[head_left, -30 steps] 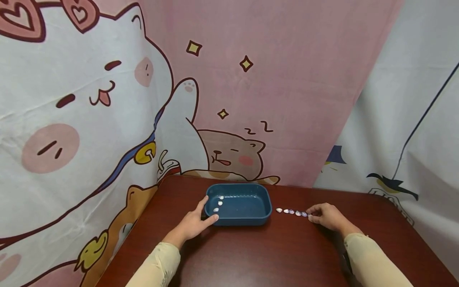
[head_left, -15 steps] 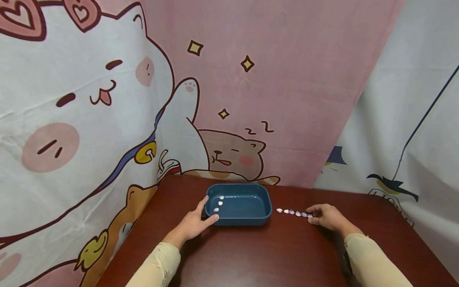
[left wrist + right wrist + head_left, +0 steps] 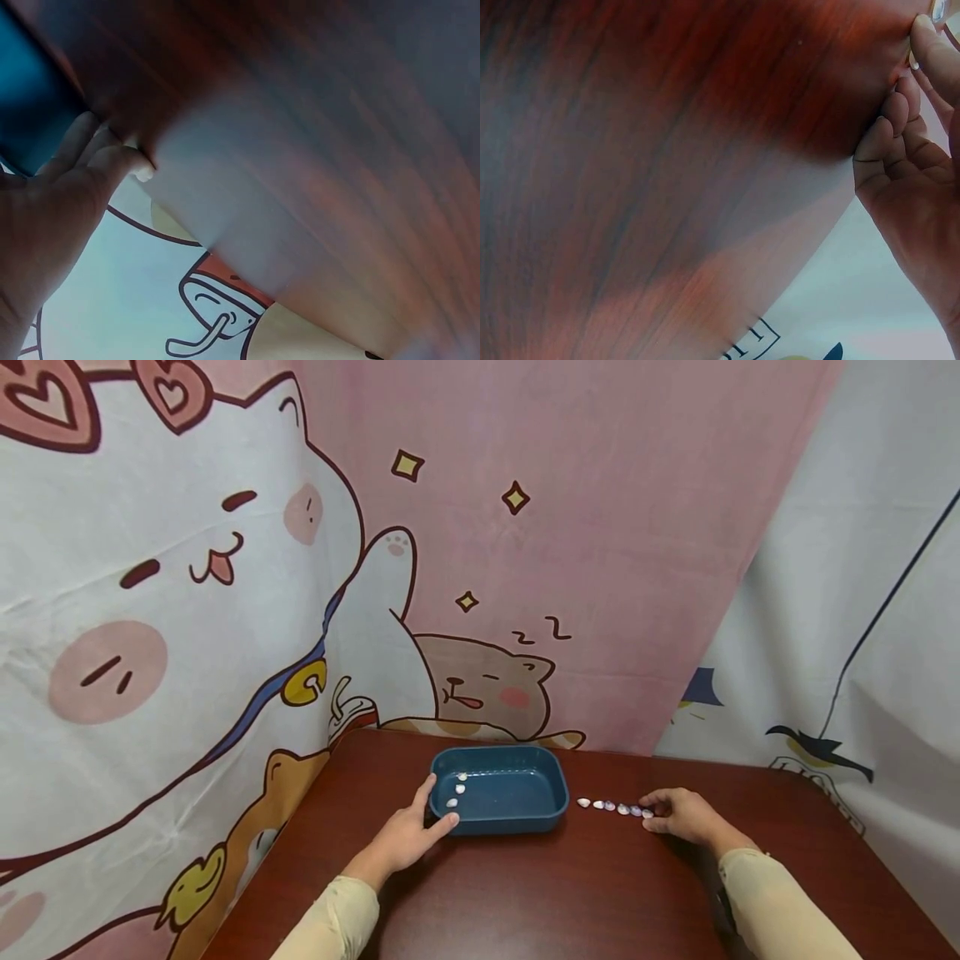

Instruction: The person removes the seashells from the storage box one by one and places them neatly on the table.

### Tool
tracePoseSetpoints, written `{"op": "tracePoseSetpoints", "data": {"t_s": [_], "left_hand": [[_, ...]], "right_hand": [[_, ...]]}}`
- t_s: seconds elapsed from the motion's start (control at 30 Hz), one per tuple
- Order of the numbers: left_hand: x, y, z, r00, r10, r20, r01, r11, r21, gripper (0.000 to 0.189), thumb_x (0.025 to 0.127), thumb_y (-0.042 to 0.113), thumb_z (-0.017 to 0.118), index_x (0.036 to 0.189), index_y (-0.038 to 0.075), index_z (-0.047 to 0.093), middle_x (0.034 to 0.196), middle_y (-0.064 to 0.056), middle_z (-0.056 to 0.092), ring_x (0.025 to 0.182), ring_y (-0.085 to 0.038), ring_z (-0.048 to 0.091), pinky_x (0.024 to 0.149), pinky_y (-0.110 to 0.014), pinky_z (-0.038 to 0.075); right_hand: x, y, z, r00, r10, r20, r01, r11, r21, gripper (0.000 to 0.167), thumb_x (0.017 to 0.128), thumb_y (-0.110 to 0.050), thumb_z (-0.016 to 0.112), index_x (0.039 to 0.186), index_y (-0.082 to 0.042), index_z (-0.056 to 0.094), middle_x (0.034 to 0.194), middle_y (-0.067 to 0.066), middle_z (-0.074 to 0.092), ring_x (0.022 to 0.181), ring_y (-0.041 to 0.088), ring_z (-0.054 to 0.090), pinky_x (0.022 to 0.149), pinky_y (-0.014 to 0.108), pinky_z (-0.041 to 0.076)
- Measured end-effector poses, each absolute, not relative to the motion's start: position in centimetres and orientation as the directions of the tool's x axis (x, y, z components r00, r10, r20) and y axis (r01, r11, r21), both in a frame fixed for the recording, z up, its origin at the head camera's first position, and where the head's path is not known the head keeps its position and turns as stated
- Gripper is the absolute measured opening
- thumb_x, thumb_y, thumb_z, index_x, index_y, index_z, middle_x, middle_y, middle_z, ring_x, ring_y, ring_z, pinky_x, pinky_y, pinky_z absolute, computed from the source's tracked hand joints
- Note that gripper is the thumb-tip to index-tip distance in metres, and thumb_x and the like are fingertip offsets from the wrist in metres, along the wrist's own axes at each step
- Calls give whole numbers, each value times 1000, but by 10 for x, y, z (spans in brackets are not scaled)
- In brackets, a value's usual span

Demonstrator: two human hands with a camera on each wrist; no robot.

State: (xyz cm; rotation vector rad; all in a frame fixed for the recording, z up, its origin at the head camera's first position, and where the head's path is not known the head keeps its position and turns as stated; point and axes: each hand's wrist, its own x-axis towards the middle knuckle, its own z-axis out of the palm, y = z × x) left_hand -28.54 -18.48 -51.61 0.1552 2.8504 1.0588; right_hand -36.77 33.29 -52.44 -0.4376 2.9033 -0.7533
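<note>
A: ok so what are you seeing the hands do here?

B: they're working well apart. The left hand (image 3: 408,835) is gripping the near left corner of the blue tray (image 3: 510,827), thumb resting on the near rim and fingers lying against the left wall

A: and the right hand (image 3: 682,814)?

B: that one's pinching the rightmost shell (image 3: 647,814) between thumb and fingers, and the shell is sitting at table height. It's making up the right end of a line of six little white and purple shells, and the other five (image 3: 623,809) are stretching left toward the tray, the last one lying near its right end

A: anything inside the tray?

B: yep, three white shells (image 3: 460,789) are lying in a short row by the left side. The whole lot is sitting on a dark reddish table (image 3: 495,902), and a pink and white cartoon backdrop (image 3: 637,527) is hanging behind. The person's also wearing cream sleeves (image 3: 330,914) lol
</note>
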Motion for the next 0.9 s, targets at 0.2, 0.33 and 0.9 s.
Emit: {"op": "tracePoseSetpoints", "data": {"t_s": [0.2, 0.33, 0.9], "left_hand": [[-286, -183, -521, -991, 130, -39, 74, 758, 647, 94, 103, 64, 58, 173, 18, 16, 161, -25, 52, 141, -49, 58, 115, -70, 45], [-287, -184, -522, -991, 126, -35, 74, 762, 643, 95, 102, 66, 58, 173, 19, 16, 161, -25, 52, 141, -49, 57, 115, -70, 45], [-287, -183, -521, -991, 130, -44, 72, 763, 642, 95, 102, 67, 57, 173, 19, 15, 161, -25, 51, 141, -49, 57, 116, -70, 44]], "right_hand": [[-366, 333, -522, -950, -310, -34, -255, 836, -486, 47, 89, -25, 88, 128, -2, 74, 102, 9, 70, 89, 20, 59, 75, 36, 51], [-364, 331, -516, -958, -286, -29, -233, 833, -502, 72, 92, -38, 85, 146, 1, 60, 123, 23, 69, 106, 34, 66, 85, 49, 57], [-364, 147, -469, -857, -449, 254, -503, 619, -603, 47, 99, -17, 78, 143, -9, 66, 137, 14, 71, 114, 29, 72, 94, 47, 60]]}}
